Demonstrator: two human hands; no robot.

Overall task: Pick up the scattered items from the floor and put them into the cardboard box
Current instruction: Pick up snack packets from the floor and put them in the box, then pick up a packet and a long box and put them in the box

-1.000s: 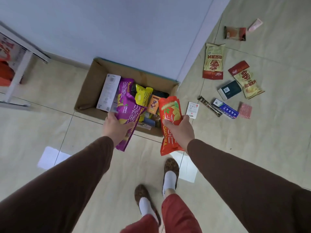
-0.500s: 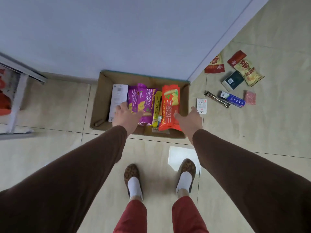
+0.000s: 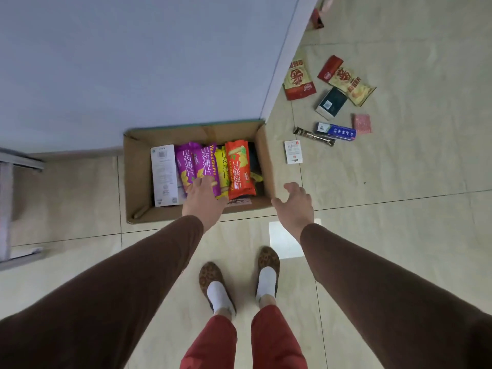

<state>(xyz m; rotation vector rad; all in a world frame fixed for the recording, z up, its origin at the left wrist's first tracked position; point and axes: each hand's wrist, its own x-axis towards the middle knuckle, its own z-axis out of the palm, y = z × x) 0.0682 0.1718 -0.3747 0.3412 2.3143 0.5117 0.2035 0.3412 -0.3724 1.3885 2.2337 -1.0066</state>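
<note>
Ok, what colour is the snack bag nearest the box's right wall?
Orange-red snack bag, seen clearly in the head view.

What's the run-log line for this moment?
left hand: touching purple chip bag in cardboard box | right hand: empty | floor: white card nearest

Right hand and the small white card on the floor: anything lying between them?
Nothing. In the head view only bare tile separates the right hand from the white card; the cardboard box sits just left of that stretch.
</note>
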